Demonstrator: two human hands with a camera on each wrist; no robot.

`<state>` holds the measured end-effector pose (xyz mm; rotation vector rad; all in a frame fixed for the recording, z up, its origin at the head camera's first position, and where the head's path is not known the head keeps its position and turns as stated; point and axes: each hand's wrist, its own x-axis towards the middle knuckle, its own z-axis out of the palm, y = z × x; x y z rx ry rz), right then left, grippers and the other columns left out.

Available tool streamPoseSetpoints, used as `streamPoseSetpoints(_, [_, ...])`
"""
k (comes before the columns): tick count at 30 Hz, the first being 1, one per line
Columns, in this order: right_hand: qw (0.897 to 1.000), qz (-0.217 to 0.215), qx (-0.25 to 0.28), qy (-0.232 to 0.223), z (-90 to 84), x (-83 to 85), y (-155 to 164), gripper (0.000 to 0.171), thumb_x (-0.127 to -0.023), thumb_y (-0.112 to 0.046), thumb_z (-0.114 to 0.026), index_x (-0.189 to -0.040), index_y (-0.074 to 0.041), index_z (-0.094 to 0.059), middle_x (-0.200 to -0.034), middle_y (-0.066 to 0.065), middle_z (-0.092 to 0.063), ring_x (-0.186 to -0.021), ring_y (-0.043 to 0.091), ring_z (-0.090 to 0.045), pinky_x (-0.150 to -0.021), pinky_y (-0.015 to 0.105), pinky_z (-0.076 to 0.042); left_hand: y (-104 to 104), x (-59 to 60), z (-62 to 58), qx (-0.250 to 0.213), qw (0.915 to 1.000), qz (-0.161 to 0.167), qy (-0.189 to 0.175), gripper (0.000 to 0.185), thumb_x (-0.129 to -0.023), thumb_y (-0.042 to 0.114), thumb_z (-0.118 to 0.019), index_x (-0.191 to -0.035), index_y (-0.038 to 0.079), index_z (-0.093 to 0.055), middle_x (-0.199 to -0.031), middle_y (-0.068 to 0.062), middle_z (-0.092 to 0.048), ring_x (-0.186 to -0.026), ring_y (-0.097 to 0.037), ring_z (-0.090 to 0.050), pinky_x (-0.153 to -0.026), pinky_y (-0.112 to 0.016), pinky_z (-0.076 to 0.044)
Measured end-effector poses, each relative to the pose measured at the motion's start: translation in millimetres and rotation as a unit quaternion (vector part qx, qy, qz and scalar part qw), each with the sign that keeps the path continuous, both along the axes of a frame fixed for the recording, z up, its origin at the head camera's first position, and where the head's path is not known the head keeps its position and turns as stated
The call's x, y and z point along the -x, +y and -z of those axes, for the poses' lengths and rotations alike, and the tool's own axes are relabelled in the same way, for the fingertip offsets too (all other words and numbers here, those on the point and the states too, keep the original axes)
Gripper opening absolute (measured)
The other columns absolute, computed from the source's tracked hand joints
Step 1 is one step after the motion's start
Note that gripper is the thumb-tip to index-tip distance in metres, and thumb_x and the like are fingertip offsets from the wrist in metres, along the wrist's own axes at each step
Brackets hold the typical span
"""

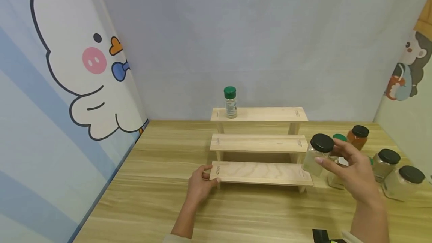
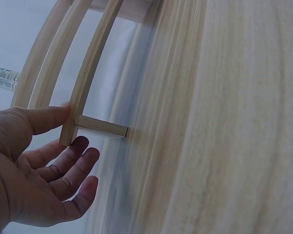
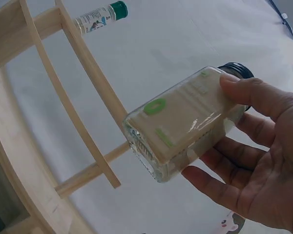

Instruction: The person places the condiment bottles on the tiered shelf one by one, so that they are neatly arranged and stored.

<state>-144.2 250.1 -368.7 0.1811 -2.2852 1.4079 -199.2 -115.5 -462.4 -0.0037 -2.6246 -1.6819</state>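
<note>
I have the jar (image 1: 314,163) up at the right end of the rack, tilted, its black lid (image 1: 322,143) on; whether its base touches the bottom shelf (image 1: 260,172), I can't tell. Something pale, powder by the look of it, shows through the glass. My right hand (image 1: 357,171) pinches it near the neck, thumb on one side and fingers on the other. My left hand (image 1: 200,185) has the bottom shelf's left end between thumb and fingertips, the other fingers loosely bent.

I judge this to be the placing step, with the jar held but not set down. The next move seems to call for bringing it upright over a shelf and lowering it flat, while my left hand steadies the rack; a knocked edge could shift things.

On the top shelf (image 1: 266,114), a green-capped bottle (image 1: 231,106) stands at the left; I can't make out its contents. On the table (image 1: 152,168) to the right are more containers: one orange-red inside (image 1: 356,140), and a black-lidded one with pale contents (image 1: 398,186).
</note>
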Motion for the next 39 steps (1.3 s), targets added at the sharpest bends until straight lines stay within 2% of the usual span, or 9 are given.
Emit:
streamPoseSetpoints(7, [0.999,0.011,0.029,0.022,-6.9,10.4,-24,0.053,-0.081,-0.003,-0.072,-0.13,-0.006,-0.053,-0.097,-0.011,-0.059,-0.092,0.007,-0.053,-0.072,0.018,-0.041,-1,-1.6,-0.5,0.007,1.0,0.003,0.004,0.054,-0.076,0.011,-0.077,-0.123,-0.004,-0.054,-0.089,-0.013,-0.062,-0.074,-0.022,-0.059,-0.059,-0.034,-0.049])
streamPoseSetpoints(13, [0.998,0.008,0.044,0.036,-10.9,19.3,-39,0.05,-0.08,-0.002,-0.072,-0.127,-0.001,-0.054,-0.093,-0.009,-0.06,-0.089,0.009,-0.054,-0.064,0.018,-0.047,-1,-1.5,0.1,0.01,1.0,0.0,0.0,0.053,-0.076,0.012,-0.077,-0.122,-0.002,-0.055,-0.09,-0.013,-0.062,-0.076,-0.024,-0.059,-0.06,-0.034,-0.049])
streamPoseSetpoints(20, [0.998,0.032,0.057,0.022,-15.4,31.7,-51,0.051,-0.081,-0.008,-0.073,-0.128,-0.004,-0.054,-0.093,-0.009,-0.06,-0.093,0.009,-0.052,-0.068,0.018,-0.045,-1,-0.9,-0.8,0.007,1.0,-0.003,-0.001,0.053,-0.076,0.01,-0.077,-0.122,-0.002,-0.056,-0.089,-0.013,-0.062,-0.075,-0.023,-0.059,-0.06,-0.034,-0.049])
streamPoseSetpoints(24, [0.996,0.04,0.074,0.032,-19.0,41.0,-59,0.05,-0.079,-0.007,-0.075,-0.126,-0.005,-0.056,-0.092,-0.008,-0.061,-0.092,0.01,-0.053,-0.068,0.019,-0.045,-1,0.0,-0.3,0.005,1.0,-0.002,0.002,0.053,-0.075,0.01,-0.077,-0.122,-0.003,-0.056,-0.089,-0.013,-0.063,-0.077,-0.023,-0.059,-0.06,-0.034,-0.05])
streamPoseSetpoints(30, [0.995,0.033,0.093,0.02,-23.9,50.9,-71,0.053,-0.08,-0.013,-0.075,-0.128,-0.007,-0.055,-0.096,0.001,-0.061,-0.093,0.012,-0.052,-0.07,0.019,-0.046,-1,-0.9,-0.3,0.013,0.9999,-0.003,0.002,0.053,-0.076,0.012,-0.077,-0.122,-0.001,-0.056,-0.092,-0.013,-0.062,-0.08,-0.025,-0.057,-0.061,-0.035,-0.049])
streamPoseSetpoints(33, [0.994,0.035,0.101,0.028,-24.7,56.6,-76,0.054,-0.079,-0.013,-0.076,-0.128,-0.006,-0.055,-0.096,0.006,-0.062,-0.089,0.013,-0.054,-0.071,0.023,-0.045,-1,-1.3,-0.6,0.016,0.9999,-0.003,-0.001,0.053,-0.076,0.013,-0.077,-0.122,-0.001,-0.056,-0.093,-0.014,-0.061,-0.082,-0.026,-0.057,-0.062,-0.036,-0.049])
streamPoseSetpoints(39, [0.993,0.024,0.1,0.063,-32.1,69.8,-87,0.052,-0.077,-0.007,-0.076,-0.125,-0.003,-0.057,-0.097,0.015,-0.062,-0.086,0.015,-0.053,-0.067,0.021,-0.045,-1,0.3,0.2,0.013,0.9999,-0.004,-0.004,0.053,-0.076,0.013,-0.078,-0.122,0.0,-0.056,-0.093,-0.014,-0.061,-0.081,-0.025,-0.057,-0.063,-0.035,-0.05])
